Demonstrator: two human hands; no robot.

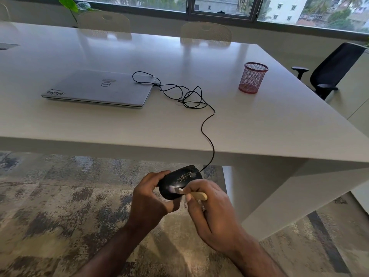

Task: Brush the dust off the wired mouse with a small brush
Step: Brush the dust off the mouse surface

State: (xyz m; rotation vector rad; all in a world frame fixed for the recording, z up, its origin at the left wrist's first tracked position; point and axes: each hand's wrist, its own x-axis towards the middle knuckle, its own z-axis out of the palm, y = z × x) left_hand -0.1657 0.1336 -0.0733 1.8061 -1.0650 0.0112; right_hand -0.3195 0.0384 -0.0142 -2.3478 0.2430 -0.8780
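A black wired mouse (pixel 180 179) is held in the air in front of the table's near edge, over the carpet. My left hand (pixel 148 198) grips it from the left and below. Light dust specks show on its top near the scroll wheel. My right hand (pixel 209 210) pinches a small brush with a pale wooden handle (pixel 198 195), and its whitish bristles touch the mouse's rear top. The black cable (pixel 207 124) runs from the mouse up over the table edge, loops in a tangle and reaches the laptop.
A shut silver laptop (pixel 97 87) lies on the white table (pixel 279 124). A red mesh pen cup (pixel 252 77) stands at the right. A black office chair (pixel 329 70) sits beyond the table's right side. Patterned carpet (pixel 60 206) lies below.
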